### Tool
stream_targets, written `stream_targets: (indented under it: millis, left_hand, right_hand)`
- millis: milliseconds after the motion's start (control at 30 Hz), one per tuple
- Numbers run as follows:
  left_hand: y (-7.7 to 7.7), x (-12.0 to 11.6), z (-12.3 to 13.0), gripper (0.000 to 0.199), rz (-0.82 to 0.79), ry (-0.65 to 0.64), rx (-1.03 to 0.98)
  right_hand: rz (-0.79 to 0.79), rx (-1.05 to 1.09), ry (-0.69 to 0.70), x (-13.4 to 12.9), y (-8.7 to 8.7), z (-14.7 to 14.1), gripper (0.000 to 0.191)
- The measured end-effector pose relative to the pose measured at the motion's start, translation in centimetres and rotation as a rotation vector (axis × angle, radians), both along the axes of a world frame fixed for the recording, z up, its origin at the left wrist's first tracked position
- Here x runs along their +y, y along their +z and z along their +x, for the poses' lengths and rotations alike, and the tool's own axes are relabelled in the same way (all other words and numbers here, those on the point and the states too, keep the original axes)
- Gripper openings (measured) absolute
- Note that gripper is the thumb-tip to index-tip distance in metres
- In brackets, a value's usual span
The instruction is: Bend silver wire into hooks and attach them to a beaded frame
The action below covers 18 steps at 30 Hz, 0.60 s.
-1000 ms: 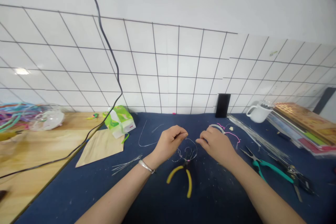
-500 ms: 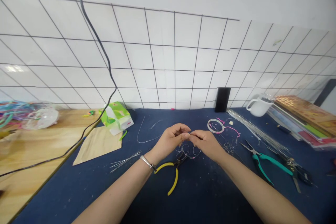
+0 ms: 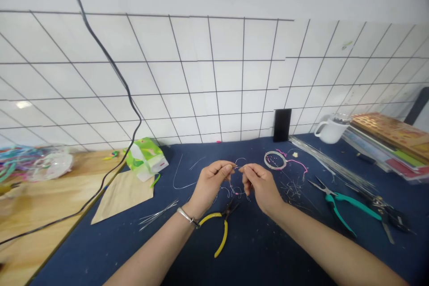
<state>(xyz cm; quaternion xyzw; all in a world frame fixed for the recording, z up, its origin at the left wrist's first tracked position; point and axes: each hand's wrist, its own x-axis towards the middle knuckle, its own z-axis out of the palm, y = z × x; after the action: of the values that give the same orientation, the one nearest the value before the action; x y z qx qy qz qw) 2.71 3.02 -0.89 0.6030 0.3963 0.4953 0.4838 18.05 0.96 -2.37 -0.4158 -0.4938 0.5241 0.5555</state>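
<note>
My left hand [image 3: 213, 180], with a silver bracelet at the wrist, pinches one part of a thin bent wire piece [image 3: 237, 193] with small pink beads. Facing it across a small gap, my right hand [image 3: 261, 183] pinches the same piece near its top, thumb against forefinger. Curled loops of the wire hang below and between both hands. Just under them on the dark blue cloth [image 3: 261, 250] lie yellow-handled pliers [image 3: 224, 228], handles spread. A round dish [image 3: 275, 160] of small pink beads sits beyond my right hand.
Teal-handled pliers [image 3: 355, 205], dark-handled cutters [image 3: 390, 214] and a long wire bundle [image 3: 331, 165] lie right. A white mug [image 3: 331, 130], books [image 3: 385, 147] and a black upright object [image 3: 282, 125] stand behind. Left are short wires [image 3: 158, 215], a green packet [image 3: 145, 156] and a black cable [image 3: 129, 94].
My hands have parted slightly, where their fingertips met before. More of the beaded wire shows between and below them. The camera view has tilted a little.
</note>
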Motion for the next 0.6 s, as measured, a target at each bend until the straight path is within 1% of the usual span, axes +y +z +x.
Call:
stream_targets:
  millis: [67,167,267,300,400,500,600]
  left_hand:
    - [-0.1,0.0,0.0,0.023,-0.007,-0.009,0.03]
    - [-0.2,0.3,-0.1,0.02,-0.012,-0.008,0.1]
    - [-0.1,0.6,-0.5,0.017,0.011,-0.002,0.218]
    - [-0.1,0.7,-0.6,0.017,0.028,-0.002,0.265]
    - [0.2,0.8,-0.9,0.015,0.124,-0.02,0.394]
    - [0.5,0.6,-0.8,0.013,0.248,-0.055,0.492]
    - [0.7,0.2,-0.6,0.012,0.321,-0.082,0.556]
  right_hand:
    - [-0.017,0.012,0.007,0.0,-0.3,-0.1,0.027]
    - [-0.04,-0.026,0.056,0.1,-0.5,0.2,0.027]
    - [-0.008,-0.194,0.098,0.3,-0.1,0.8,0.029]
    - [0.03,-0.289,0.092,0.3,0.2,1.0,0.03]
    - [0.232,-0.558,-0.022,0.4,1.2,1.5,0.025]
    - [0.352,-0.682,-0.091,0.5,1.8,1.8,0.018]
    - [0.454,-0.738,-0.086,0.5,1.8,1.8,0.014]
